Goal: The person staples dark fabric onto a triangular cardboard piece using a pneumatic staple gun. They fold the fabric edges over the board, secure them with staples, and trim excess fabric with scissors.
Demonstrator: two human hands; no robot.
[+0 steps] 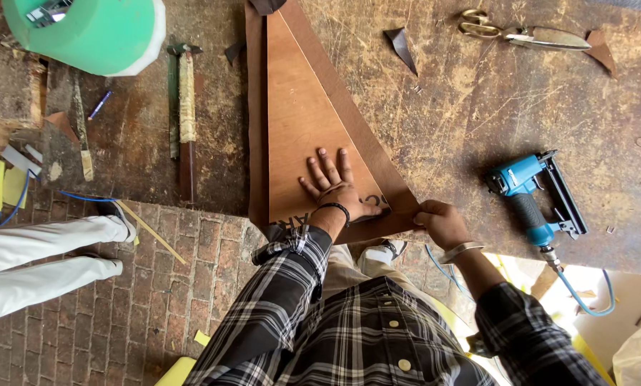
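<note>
A triangular plywood panel [302,121] lies on a larger sheet of brown leather-like material [349,107] on the worn workbench [477,107]. My left hand [333,184] presses flat on the panel's lower part, fingers spread. My right hand [440,221] grips the brown sheet's lower right corner at the bench edge, pulling it around the panel's corner.
A blue pneumatic stapler [531,196] with hose lies right of my hands. Scissors [520,32] sit at the far right, a hammer [186,107] and a chisel [82,129] at left, a green bucket [91,32] at top left. Another person's legs [41,257] stand at left on brick floor.
</note>
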